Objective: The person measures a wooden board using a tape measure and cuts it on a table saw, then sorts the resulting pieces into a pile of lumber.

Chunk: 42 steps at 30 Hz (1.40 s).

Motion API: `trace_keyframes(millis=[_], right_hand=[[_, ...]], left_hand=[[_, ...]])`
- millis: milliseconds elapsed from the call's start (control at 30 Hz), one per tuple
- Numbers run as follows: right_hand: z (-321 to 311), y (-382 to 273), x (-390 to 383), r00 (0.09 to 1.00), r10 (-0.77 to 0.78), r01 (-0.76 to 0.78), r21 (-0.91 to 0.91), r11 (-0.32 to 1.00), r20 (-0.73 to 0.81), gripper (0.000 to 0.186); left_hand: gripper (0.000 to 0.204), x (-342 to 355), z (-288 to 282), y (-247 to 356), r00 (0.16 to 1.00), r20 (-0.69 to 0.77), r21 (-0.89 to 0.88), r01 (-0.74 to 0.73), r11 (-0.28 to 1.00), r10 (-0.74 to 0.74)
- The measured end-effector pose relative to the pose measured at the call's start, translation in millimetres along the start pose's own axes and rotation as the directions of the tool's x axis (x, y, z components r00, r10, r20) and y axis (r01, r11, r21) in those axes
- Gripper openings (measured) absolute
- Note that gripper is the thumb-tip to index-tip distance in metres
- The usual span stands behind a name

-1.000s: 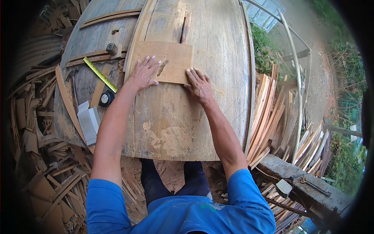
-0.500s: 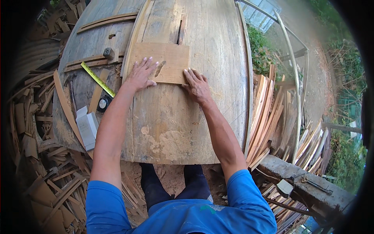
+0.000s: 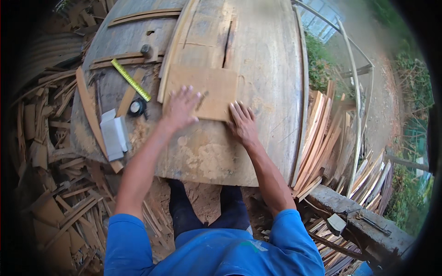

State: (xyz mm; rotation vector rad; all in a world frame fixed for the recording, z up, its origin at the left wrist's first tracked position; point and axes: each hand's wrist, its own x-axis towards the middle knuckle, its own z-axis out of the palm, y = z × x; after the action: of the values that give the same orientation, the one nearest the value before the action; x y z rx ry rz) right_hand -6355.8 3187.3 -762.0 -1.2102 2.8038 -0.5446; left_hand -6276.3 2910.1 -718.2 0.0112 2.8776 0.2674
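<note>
A flat rectangular wooden board [image 3: 215,85] with a dark mark lies on a wooden worktable [image 3: 271,83]. My left hand [image 3: 181,109] rests on its near left part, fingers spread, slightly blurred. At the board's near right corner is my right hand [image 3: 242,123], its fingers stretched over the edge and the thumb mostly hidden. The board's left side runs along a long wooden strip [image 3: 177,46] fixed on the tabletop. Just beyond the board's far edge, a narrow dark slot [image 3: 227,46] in the table leads away from me.
Left of the strip lie a tape measure [image 3: 136,107] with its yellow blade out, a small white box [image 3: 114,135], wooden sticks [image 3: 92,110] and a hammer-like tool [image 3: 147,51]. Scrap wood [image 3: 69,221] heaps at the left. Planks [image 3: 317,138] lean at the right, by a concrete ledge [image 3: 368,225].
My view has shifted, so the table and what lies on it appear farther right and lower. Both hands stay at the board, which keeps about the same place beside the strip.
</note>
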Motion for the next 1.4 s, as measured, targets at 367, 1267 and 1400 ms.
trace_keyframes(millis=[367,1267,1400], right_hand=[[-22,-231,27,0.965,-0.260,0.254,0.349,0.902,-0.031,0.061],[-93,-58,-48,0.869,0.156,-0.155,-0.040,0.987,0.469,0.044],[-105,38,-79,0.920,0.198,-0.194,-0.045,0.980,0.338,0.041]], left_hand=[[0.076,-233,45,113,0.996,0.004,-0.294,0.085,0.952,-0.088],[0.020,-160,67,11,0.476,-0.222,-0.881,0.276,0.384,-0.851],[0.021,-126,78,33,0.544,-0.222,-0.841,0.313,0.441,-0.809]])
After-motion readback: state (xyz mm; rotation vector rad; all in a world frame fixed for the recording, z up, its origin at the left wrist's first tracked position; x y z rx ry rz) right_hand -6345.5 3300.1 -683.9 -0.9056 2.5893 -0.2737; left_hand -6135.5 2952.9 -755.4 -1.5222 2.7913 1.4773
